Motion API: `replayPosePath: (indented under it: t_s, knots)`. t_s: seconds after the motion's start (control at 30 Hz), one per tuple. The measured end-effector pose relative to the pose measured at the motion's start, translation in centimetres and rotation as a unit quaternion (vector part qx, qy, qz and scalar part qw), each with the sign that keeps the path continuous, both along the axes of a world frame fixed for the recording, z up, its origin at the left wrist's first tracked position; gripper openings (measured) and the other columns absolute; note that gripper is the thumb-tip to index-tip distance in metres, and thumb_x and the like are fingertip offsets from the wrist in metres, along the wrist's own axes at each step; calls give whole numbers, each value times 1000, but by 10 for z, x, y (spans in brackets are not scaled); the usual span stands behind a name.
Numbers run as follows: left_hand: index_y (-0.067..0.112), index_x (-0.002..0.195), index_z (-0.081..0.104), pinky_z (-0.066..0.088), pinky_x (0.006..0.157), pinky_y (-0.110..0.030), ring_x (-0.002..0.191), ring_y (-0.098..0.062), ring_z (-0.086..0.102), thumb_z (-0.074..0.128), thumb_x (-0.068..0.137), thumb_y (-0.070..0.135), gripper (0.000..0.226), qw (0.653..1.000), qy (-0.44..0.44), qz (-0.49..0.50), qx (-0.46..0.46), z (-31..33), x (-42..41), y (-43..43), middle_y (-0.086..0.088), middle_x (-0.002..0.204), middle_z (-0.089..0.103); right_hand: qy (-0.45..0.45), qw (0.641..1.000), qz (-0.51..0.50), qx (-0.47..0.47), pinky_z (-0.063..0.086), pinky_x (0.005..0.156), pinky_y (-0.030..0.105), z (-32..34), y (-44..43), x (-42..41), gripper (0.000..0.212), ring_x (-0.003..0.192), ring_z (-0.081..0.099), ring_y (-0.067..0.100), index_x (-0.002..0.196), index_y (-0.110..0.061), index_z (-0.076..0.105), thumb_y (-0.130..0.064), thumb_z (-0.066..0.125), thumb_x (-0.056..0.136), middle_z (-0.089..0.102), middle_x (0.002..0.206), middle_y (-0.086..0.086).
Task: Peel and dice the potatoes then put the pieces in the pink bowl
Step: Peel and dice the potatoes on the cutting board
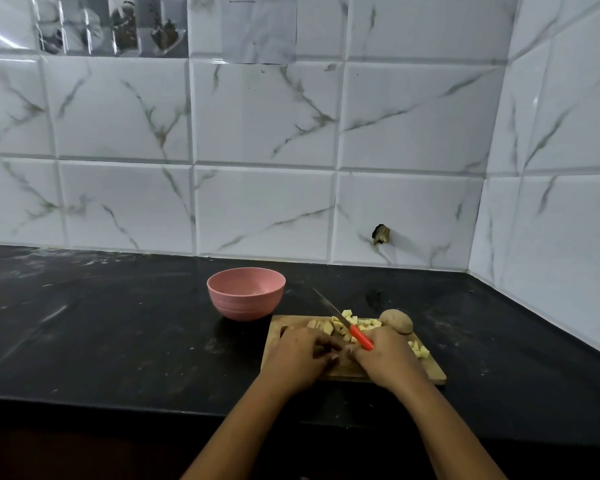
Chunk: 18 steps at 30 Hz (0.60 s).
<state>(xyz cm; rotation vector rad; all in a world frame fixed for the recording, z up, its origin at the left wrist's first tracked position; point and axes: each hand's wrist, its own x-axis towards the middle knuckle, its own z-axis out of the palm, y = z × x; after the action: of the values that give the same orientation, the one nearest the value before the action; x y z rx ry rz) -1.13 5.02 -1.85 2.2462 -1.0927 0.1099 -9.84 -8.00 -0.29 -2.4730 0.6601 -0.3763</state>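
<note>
A wooden cutting board (430,370) lies on the black counter. My right hand (387,360) grips a knife by its red handle (361,337), the blade pointing up and left over the diced potato pieces (355,323). My left hand (297,355) has its fingers curled on potato slices (321,326) at the board's left part. A whole unpeeled potato (397,320) sits at the board's far right corner. More dice (419,349) lie by the right edge. The pink bowl (246,293) stands behind the board to the left, and its visible inside looks bare.
The black counter (118,323) stretches left and right of the board. White marble tiles (257,150) form the back wall, and a side wall (551,220) closes the right corner. The counter's front edge (118,405) runs below the board.
</note>
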Motion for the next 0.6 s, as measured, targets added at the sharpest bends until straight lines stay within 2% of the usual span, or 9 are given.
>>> replayPosePath:
  t_s: [0.07, 0.17, 0.27, 0.37, 0.47, 0.6]
  knots:
    - [39, 106, 69, 45, 92, -28, 101, -4, 55, 64, 86, 38, 21, 1000, -7, 4, 12, -1, -2, -3, 14, 106, 67, -26, 999, 7, 42, 41, 58, 25, 5, -3, -9, 21, 64, 52, 10, 82, -18, 58, -35, 56, 95, 54, 71, -3]
    - [40, 104, 69, 47, 90, -31, 103, -4, 53, 64, 82, 46, 23, 999, -29, 17, 10, -2, -4, -5, 16, 103, 66, -59, 995, 25, 74, 40, 62, 22, 13, -1, -28, 14, 71, 51, 6, 96, -20, 52, -34, 51, 98, 52, 80, -6]
    - [37, 105, 69, 47, 87, -26, 101, -3, 54, 65, 83, 43, 23, 999, -21, 30, -13, -5, -7, -6, 16, 104, 65, -33, 994, 65, 80, 38, 61, 24, 16, 4, -44, 16, 70, 50, 5, 106, -22, 48, -36, 41, 102, 51, 80, -8]
    - [34, 110, 64, 42, 87, -21, 105, -3, 52, 69, 78, 44, 35, 991, -37, 102, -74, -9, -11, -3, 18, 107, 61, 6, 994, 95, 45, 42, 64, 27, 13, 6, -57, 15, 67, 52, 8, 103, -25, 47, -35, 36, 103, 55, 74, -5]
    - [35, 107, 65, 36, 91, -27, 111, -6, 45, 69, 76, 52, 36, 982, -46, 171, -69, -7, -15, 3, 20, 106, 54, 24, 996, 86, -24, 47, 69, 29, 6, 7, -68, 14, 73, 54, 6, 103, -27, 43, -36, 33, 103, 56, 84, -7]
    - [40, 102, 68, 33, 93, -33, 117, -7, 44, 64, 81, 52, 25, 987, -20, 154, -40, -3, -19, 3, 20, 115, 59, 50, 991, 76, -96, 50, 80, 29, 5, 17, -75, 27, 89, 56, 4, 124, -34, 46, -38, 31, 103, 59, 105, -10]
